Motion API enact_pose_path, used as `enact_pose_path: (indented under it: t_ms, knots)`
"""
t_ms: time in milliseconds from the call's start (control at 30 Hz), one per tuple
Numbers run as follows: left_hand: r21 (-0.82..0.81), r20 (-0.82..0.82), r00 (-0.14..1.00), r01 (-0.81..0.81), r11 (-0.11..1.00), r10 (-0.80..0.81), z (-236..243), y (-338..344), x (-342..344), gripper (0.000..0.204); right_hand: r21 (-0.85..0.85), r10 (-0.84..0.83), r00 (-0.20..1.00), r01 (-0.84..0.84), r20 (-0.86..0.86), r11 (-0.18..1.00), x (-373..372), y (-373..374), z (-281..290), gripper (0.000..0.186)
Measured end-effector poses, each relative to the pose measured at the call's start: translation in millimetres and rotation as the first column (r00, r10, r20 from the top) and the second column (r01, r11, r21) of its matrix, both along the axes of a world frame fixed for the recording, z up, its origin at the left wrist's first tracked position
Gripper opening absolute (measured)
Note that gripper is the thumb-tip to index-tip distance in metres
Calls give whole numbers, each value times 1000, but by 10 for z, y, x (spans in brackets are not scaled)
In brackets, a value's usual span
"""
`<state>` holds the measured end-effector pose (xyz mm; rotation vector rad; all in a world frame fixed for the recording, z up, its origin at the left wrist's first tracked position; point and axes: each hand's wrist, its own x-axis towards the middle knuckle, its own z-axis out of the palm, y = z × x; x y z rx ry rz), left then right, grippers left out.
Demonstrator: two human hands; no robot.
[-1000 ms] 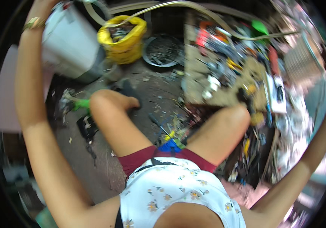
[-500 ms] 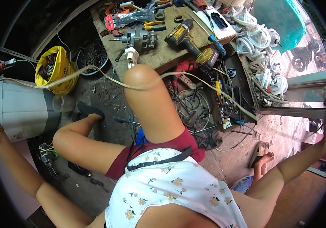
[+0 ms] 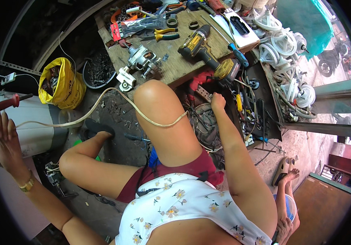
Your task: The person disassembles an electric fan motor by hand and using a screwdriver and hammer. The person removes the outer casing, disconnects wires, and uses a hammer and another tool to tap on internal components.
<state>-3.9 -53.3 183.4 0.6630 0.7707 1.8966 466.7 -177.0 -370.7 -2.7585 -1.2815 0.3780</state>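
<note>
My left hand (image 3: 4,134) is at the far left, fingers around a red-handled tool (image 3: 8,103) with a dark narrow tip; a pale cable trails from that side across my raised knee. My right hand (image 3: 218,101) is closed at a power strip (image 3: 203,93) beneath the plywood board's edge (image 3: 169,73), beside a red power tool (image 3: 200,79); what its fingers grip is unclear. Above lie a yellow cordless drill (image 3: 196,47), a silver metal mechanism (image 3: 140,57) and a white fitting (image 3: 125,77).
A yellow sack (image 3: 61,92), a basin of dark scrap (image 3: 100,71) and a white box (image 3: 40,139) stand left. Pliers (image 3: 165,36), a tool drawer (image 3: 261,114) and white plastic parts (image 3: 281,45) are rightward. Another person's bare foot and hand (image 3: 283,228) show at lower right.
My right arm has swung from the far right rim in to the power strip. My left hand with the red tool has come slightly lower and inward; the cable has dropped on my knee.
</note>
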Motion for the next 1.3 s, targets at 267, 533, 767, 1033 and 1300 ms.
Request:
enact_pose_path:
  t_ms: [267, 533, 767, 1033, 1300]
  knots:
    - [-10, -279, 958, 61, 998, -61, -122, -125, -283, 25, -14, 104, 992, -105, -71, 994, -89, 320, -138, 20]
    - [90, -590, 596, 719, 689, -545, -164, 133, -849, 15, 28, 105, 994, -103, -39, 994, -96, 510, -626, 26]
    - [176, -594, 547, 804, 568, -590, -147, 221, -9, 17, -133, 297, 890, -267, 346, 954, -179, -37, -128, 33]
    - [18, -824, 261, 899, 437, -502, -46, -181, 1579, 37, 664, 664, 6, 47, -748, 747, -670, 119, 3666, 61]
    - [498, -857, 482, 686, 530, 181, -561, -361, 2654, 10, 600, 647, -514, 283, -564, 748, -452, 376, 5235, 61]
